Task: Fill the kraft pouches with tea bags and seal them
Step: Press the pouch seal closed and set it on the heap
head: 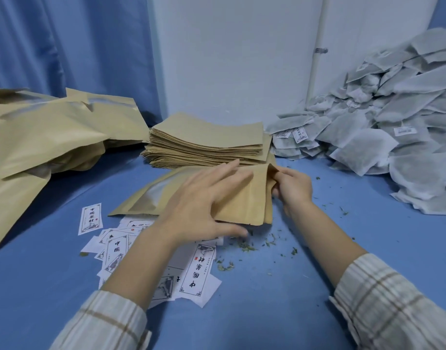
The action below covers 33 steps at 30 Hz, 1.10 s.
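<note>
One kraft pouch (239, 198) lies flat on the blue table cover (280, 299), just in front of the stack of empty kraft pouches (206, 145), with its mouth turned toward the right. The left hand (204, 205) rests palm-down across the pouch body, fingers straight and spread, thumb low at the near edge; this appears intended to pin the pouch so it cannot slide. The right hand (293, 188) has its fingers curled onto the mouth edge, pinching the paper there; whether it is parting the lips for filling or pressing a closure cannot be told, and the pouch's contents are not visible. The tea bags (383, 137) sit in a loose heap at the right, against the wall, within reach of the right hand, which suits right-handed loading. Larger kraft bags (52, 137) lie piled at the left, well apart from the work. Printed paper labels (199, 269) are scattered under and near the left forearm, and loose tea crumbs (244, 245) lie just beside the pouch's near corner. Judgement: work is at the mouth of a single pouch; the bulk of the stack remains unfilled.
</note>
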{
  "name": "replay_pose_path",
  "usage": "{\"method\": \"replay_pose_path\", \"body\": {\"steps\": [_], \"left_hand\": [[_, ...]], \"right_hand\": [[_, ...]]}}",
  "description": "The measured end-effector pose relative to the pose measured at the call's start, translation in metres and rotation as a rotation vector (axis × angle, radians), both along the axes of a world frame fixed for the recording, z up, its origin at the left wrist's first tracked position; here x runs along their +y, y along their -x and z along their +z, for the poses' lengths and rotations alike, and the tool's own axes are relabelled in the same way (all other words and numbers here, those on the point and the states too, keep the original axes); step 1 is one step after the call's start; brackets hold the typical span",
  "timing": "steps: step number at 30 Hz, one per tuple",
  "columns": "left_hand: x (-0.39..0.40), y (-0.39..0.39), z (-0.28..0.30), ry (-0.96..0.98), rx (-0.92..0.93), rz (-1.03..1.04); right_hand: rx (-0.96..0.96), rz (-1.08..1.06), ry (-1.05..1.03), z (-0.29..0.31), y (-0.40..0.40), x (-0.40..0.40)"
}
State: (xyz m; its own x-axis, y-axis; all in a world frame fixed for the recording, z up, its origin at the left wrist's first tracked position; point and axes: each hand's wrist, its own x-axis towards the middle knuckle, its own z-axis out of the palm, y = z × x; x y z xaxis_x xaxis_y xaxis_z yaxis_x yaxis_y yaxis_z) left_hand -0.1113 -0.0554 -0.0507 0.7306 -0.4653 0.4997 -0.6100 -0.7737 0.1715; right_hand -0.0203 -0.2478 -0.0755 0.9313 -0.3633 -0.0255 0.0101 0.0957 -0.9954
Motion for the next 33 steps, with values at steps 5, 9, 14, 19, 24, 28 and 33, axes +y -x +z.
{"method": "replay_pose_path", "body": {"steps": [5, 9, 14, 19, 24, 28, 33], "left_hand": [[-0.002, -0.003, -0.003, 0.249, -0.359, -0.057], [0.003, -0.002, 0.015, 0.563, -0.386, -0.075], [-0.012, 0.0, 0.044, 0.848, -0.317, -0.069], [-0.035, -0.003, 0.071, 1.103, -0.243, -0.013], [-0.058, -0.003, 0.104, 1.168, -0.219, -0.045], [-0.075, -0.005, 0.129, 1.366, -0.066, -0.062], [-0.091, -0.013, 0.146, 1.568, 0.24, -0.125]], "right_hand": [[-0.159, 0.126, 0.092, 0.009, 0.005, -0.011], [-0.381, 0.296, 0.093, 0.027, 0.018, -0.027], [-0.5, 0.434, 0.151, 0.068, 0.028, -0.05], [-0.573, 0.248, 0.524, 0.107, 0.042, -0.086], [-0.68, 0.195, 0.394, 0.154, 0.058, -0.117], [-0.732, 0.243, 0.235, 0.183, 0.067, -0.128], [-0.727, 0.097, 0.18, 0.197, 0.073, -0.15]]}}
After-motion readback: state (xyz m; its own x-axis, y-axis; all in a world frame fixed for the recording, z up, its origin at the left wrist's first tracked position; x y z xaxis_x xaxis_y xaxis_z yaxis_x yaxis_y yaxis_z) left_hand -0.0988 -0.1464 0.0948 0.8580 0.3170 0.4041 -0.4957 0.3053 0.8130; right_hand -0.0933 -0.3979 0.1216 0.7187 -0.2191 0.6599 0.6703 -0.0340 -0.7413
